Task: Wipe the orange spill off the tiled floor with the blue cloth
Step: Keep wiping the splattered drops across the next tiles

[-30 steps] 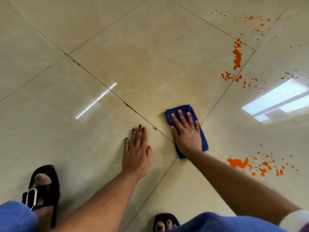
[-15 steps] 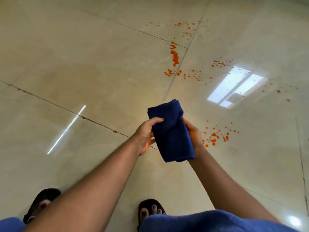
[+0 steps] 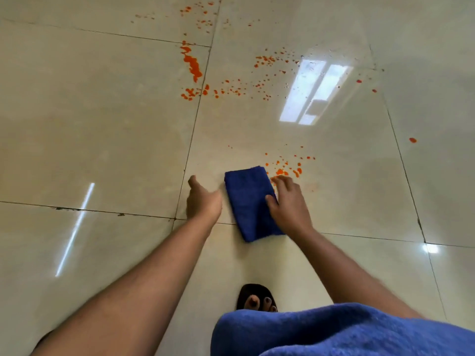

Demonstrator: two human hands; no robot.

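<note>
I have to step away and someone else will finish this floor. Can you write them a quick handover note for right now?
Left hand: open, beside the cloth, holding nothing.
Right hand: fingers loosely on the blue cloth, which lies folded flat on the tiled floor.
Done: no orange on the tile to the left of the cloth.
Left: the near splatter just past the cloth, the long smear farther off, the scattered drops around it, and stray spots at right.
</note>
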